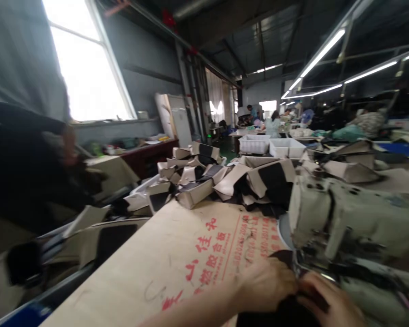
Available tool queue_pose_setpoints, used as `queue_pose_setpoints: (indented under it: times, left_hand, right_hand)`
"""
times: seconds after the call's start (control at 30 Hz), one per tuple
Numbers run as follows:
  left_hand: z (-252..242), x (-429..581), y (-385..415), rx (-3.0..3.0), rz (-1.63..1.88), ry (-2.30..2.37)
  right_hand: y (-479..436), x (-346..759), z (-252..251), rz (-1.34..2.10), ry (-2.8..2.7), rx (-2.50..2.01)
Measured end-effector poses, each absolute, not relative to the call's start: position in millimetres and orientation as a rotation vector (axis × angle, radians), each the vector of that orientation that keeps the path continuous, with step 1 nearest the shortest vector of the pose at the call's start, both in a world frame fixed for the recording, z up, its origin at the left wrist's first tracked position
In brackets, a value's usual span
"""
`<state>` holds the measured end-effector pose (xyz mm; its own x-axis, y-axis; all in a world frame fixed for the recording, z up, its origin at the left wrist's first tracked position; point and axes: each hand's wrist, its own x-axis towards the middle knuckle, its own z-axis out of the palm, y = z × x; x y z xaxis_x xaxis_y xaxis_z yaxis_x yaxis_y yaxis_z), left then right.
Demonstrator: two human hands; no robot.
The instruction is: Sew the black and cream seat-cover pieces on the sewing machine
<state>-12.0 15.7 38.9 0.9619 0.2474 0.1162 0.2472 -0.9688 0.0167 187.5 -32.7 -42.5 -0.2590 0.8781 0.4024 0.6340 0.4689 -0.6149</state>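
Observation:
An industrial sewing machine (368, 222), off-white and worn, stands at the right. By its needle area, my left hand (267, 279) is closed on a black fabric piece (271, 315), with its fingertips partly hidden. Close beside it, my right hand (330, 299) has bent fingers closed on the same dark material near the machine's presser area. The black fabric runs from under both hands toward the bottom edge. Blur and the hands hide the exact spot where the fabric meets the needle.
A plywood board (150, 259) with red printed characters forms the worktop. Beige-and-black sewn pieces (194, 181) are heaped along its far edge. More pieces (102, 240) fill a container at left. A person in dark clothing (23, 168) is close by on the left. White crates (254, 144) stand farther back.

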Motion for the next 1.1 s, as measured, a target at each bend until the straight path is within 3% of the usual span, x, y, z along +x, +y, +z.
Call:
queue_pose_setpoints:
  times: [0.17, 0.33, 0.47, 0.63, 0.83, 0.97, 1.1]
  left_hand:
    - [36, -7, 32, 2.986, 0.219, 0.545]
    - [43, -3, 31, 2.849, 0.180, 0.648]
    - [42, -3, 27, 2.507, 0.346, 0.886]
    - [19, -22, 9, 2.046, 0.641, 1.193]
    - [-13, -40, -7, 1.628, 0.662, 1.182]
    - [6, -20, 20, 1.834, 0.789, 1.428]
    - [38, 4, 71, 2.332, 0.463, 1.337]
  right_hand:
    - [-24, 179, -2, 0.604, -2.163, -1.357]
    - [-22, 179, 5, 0.653, -2.172, -1.278]
    - [-22, 181, 7, 0.646, -2.154, -1.199]
    - [-25, 180, 4, 0.589, -2.028, -1.296]
    - [-30, 179, 7, 0.652, -1.916, -1.317]
    - [-33, 162, -2, 0.819, -1.587, -1.319]
    - [-31, 136, -28, 1.130, -0.875, -1.151]
